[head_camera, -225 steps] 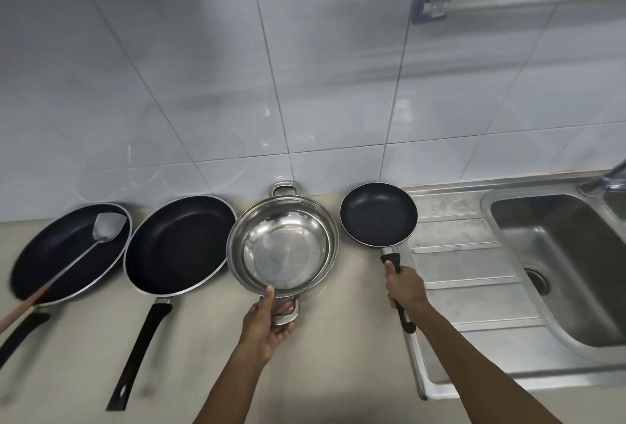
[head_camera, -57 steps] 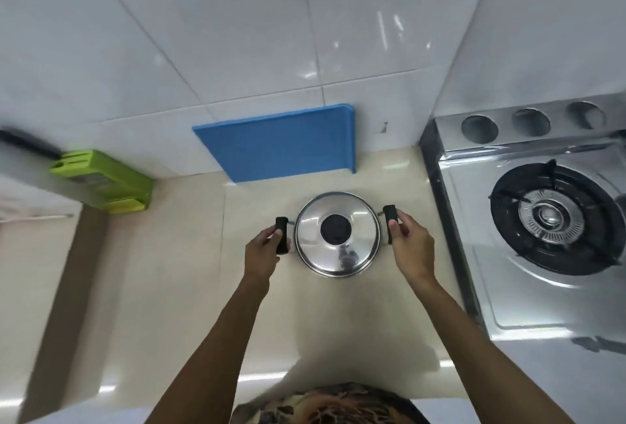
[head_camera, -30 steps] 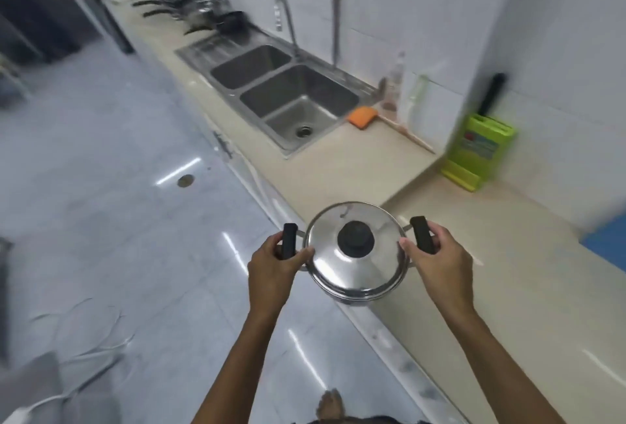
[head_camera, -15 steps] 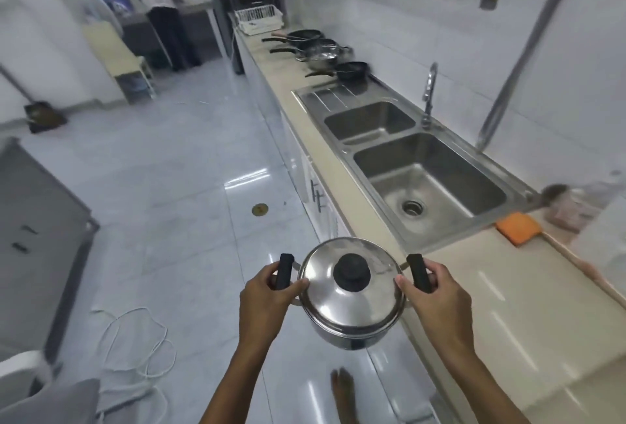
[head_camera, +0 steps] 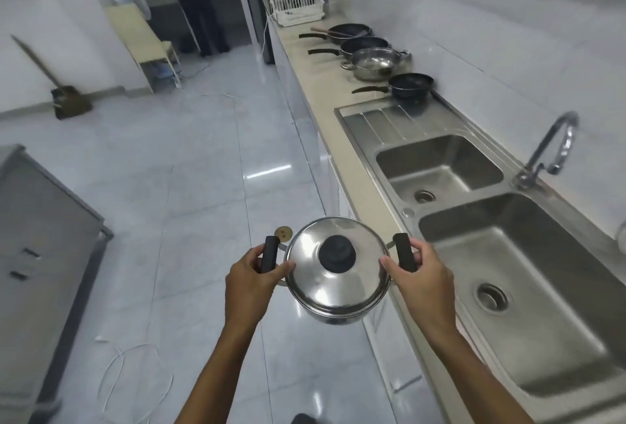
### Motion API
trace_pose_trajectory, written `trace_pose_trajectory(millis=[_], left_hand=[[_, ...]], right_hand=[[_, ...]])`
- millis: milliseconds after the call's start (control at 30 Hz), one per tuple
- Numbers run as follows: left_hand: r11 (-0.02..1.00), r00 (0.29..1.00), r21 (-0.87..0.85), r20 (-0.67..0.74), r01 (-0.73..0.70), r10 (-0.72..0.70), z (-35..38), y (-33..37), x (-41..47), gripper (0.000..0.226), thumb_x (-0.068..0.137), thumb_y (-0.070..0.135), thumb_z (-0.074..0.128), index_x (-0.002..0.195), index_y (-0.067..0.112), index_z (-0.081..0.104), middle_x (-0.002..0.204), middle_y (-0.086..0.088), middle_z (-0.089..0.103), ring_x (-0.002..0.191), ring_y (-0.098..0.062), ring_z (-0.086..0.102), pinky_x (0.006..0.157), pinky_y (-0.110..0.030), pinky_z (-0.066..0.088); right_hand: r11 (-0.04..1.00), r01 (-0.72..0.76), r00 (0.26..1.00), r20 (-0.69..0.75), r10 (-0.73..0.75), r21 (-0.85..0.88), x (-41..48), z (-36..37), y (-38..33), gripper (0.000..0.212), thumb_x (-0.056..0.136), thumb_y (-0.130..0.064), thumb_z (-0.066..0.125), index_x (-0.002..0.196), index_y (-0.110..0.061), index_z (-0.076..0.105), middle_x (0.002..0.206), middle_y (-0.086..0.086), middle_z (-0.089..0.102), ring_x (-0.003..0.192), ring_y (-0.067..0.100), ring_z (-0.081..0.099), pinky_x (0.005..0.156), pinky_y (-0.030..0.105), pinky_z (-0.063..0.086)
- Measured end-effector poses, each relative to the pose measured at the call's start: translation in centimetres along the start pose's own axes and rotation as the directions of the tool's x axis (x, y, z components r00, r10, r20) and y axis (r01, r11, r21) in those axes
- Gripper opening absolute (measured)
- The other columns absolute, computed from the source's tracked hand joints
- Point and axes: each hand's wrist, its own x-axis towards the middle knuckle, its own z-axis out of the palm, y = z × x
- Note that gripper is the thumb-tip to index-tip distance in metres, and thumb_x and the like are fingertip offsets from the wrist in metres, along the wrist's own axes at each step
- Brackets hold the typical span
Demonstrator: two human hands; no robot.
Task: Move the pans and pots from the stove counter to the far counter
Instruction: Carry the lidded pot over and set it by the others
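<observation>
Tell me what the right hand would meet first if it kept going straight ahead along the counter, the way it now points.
The right hand, gripping the lidded pot by its handle, points along the counter edge. Nothing seems to block it over the double sink; the small black frying pan looks first in line, though depth is uncertain.

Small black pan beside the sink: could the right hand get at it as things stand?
Probably not yet. The right hand is shut on the lidded pot's handle, and the small black pan sits far ahead, beyond both sink basins.
</observation>
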Motion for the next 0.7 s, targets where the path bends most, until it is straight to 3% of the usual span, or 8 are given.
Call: trace_pose_trajectory(millis=[100,233,367,533,700], left_hand=[[1.000,1.000,0.011,0.004,0.006,-0.006,0.5,0.7,8.4,0.040,0.068,0.044,0.089,0.103,0.040,0.071,0.078,0.017,0.074,0.075,0.003,0.067,0.064,-0.022,0.046],[1.000,0.999,0.019,0.043,-0.004,0.003,1.4,1.9,20.1,0.038,0.068,0.046,0.088,0.101,0.042,0.070,0.076,0.013,0.075,0.073,0.003,0.068,0.064,-0.023,0.045],[0.999,0.996,0.034,0.088,-0.024,0.021,2.2,4.1,32.1,0.053,0.069,0.047,0.088,0.117,0.034,0.068,0.076,0.008,0.075,0.073,0.000,0.069,0.062,-0.021,0.045],[0.992,0.984,0.088,0.162,-0.088,0.073,3.9,7.8,46.3,0.057,0.074,0.042,0.086,0.125,0.026,0.067,0.089,0.005,0.077,0.084,-0.011,0.071,0.068,-0.023,0.049],[0.978,0.957,0.118,0.254,-0.175,0.141,8.4,10.7,60.4,0.056,0.076,0.044,0.084,0.125,0.024,0.067,0.098,0.005,0.074,0.088,-0.013,0.069,0.073,-0.023,0.052]], right_hand=[[1.000,-0.006,1.000,-0.010,0.006,-0.012,6.9,4.6,-1.3,0.044,0.076,-0.043,0.084,0.112,-0.032,0.062,0.080,-0.012,0.068,0.075,0.001,0.065,0.061,0.019,0.046],[0.999,-0.042,0.997,-0.060,0.042,-0.001,15.7,10.8,-3.0,0.043,0.077,-0.040,0.085,0.113,-0.030,0.062,0.081,-0.011,0.068,0.075,0.004,0.066,0.065,0.026,0.052],[0.997,-0.079,0.990,-0.113,0.079,0.006,24.2,16.6,-5.6,0.046,0.077,-0.042,0.083,0.116,-0.030,0.062,0.081,-0.009,0.068,0.076,0.008,0.067,0.069,0.035,0.057],[0.994,-0.110,0.984,-0.144,0.110,0.007,34.8,22.2,-8.6,0.048,0.079,-0.042,0.082,0.119,-0.028,0.060,0.085,-0.004,0.068,0.080,0.015,0.067,0.072,0.039,0.058],[0.990,-0.142,0.969,-0.207,0.139,-0.001,46.4,27.3,-9.2,0.044,0.081,-0.043,0.082,0.115,-0.030,0.057,0.085,-0.012,0.067,0.081,0.006,0.065,0.072,0.034,0.057]])
